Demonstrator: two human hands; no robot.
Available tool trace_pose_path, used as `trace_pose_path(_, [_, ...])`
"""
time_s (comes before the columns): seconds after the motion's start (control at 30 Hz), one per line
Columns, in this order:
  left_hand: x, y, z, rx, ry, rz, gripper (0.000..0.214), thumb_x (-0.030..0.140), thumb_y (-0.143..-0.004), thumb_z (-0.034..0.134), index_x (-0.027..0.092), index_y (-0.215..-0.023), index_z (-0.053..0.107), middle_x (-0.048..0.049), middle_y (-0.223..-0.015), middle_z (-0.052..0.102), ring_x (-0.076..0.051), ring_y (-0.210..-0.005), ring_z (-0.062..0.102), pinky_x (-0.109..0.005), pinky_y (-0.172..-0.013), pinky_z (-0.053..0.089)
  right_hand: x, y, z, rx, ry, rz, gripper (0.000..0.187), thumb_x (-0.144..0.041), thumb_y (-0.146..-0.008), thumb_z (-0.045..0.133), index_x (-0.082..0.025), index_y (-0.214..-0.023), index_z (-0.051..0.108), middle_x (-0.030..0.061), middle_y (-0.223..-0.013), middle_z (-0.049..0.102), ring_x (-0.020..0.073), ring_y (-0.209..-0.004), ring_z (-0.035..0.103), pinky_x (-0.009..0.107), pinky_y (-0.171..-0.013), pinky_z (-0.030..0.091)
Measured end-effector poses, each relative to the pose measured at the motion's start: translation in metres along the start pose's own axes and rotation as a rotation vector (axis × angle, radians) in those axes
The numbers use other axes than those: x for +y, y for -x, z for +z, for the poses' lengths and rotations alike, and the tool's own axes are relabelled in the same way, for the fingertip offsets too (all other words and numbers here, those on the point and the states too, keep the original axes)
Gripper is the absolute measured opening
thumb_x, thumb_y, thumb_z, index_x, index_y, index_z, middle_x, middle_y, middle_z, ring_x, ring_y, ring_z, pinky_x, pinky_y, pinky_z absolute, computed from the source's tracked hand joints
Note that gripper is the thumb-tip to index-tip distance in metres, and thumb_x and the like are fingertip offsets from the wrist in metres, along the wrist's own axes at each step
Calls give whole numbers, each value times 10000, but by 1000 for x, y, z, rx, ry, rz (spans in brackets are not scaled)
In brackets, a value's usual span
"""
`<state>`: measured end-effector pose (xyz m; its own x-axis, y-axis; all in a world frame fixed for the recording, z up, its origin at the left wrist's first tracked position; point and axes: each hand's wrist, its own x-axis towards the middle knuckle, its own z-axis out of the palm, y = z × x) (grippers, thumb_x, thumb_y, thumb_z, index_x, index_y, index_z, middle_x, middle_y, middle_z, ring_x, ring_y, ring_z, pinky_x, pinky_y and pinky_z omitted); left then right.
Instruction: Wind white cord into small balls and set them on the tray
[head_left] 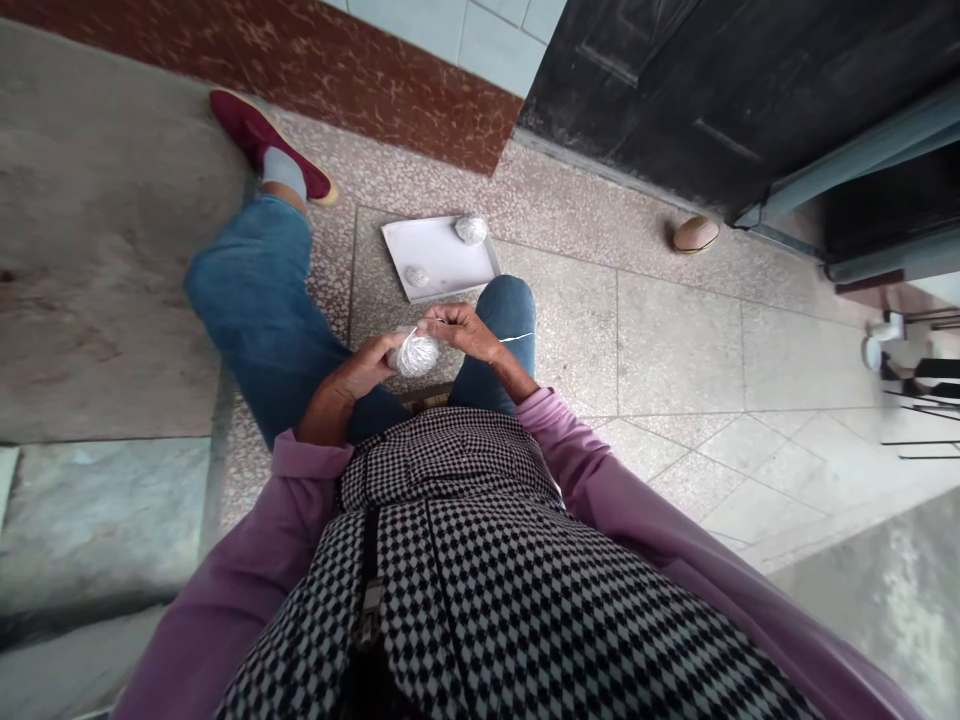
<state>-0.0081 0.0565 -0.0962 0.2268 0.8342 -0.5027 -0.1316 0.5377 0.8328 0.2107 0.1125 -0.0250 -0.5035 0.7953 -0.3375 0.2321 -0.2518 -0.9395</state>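
I sit with my legs out over a speckled tile floor. My left hand [369,366] is closed round a white ball of thread [417,353], held above my lap. My right hand [463,329] pinches the thread just above and right of the ball, and a thin strand [517,338] runs off to the right across my knee. On the floor ahead lies a white tray [444,268] with two smaller thread balls on it, one at its far corner [471,229] and one near its middle [417,276].
My left leg in blue jeans [259,300] stretches to the left, ending in a red shoe [262,135]. A tan shoe [695,234] lies by a dark door [712,90]. A raised grey concrete slab [97,240] borders the left. Furniture legs [911,365] stand at right.
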Motion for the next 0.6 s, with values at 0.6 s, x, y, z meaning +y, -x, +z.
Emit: trace_pose_path(0.6, [-1, 10, 6, -111, 81, -94, 715, 779, -532, 1136, 238, -872, 816, -100, -830, 765, -234, -703, 621, -334, -619, 468, 13, 9, 0, -41, -28, 191, 797, -790, -1209, 950, -237, -785, 562, -65, -670, 429, 140, -759, 312, 330, -695, 258])
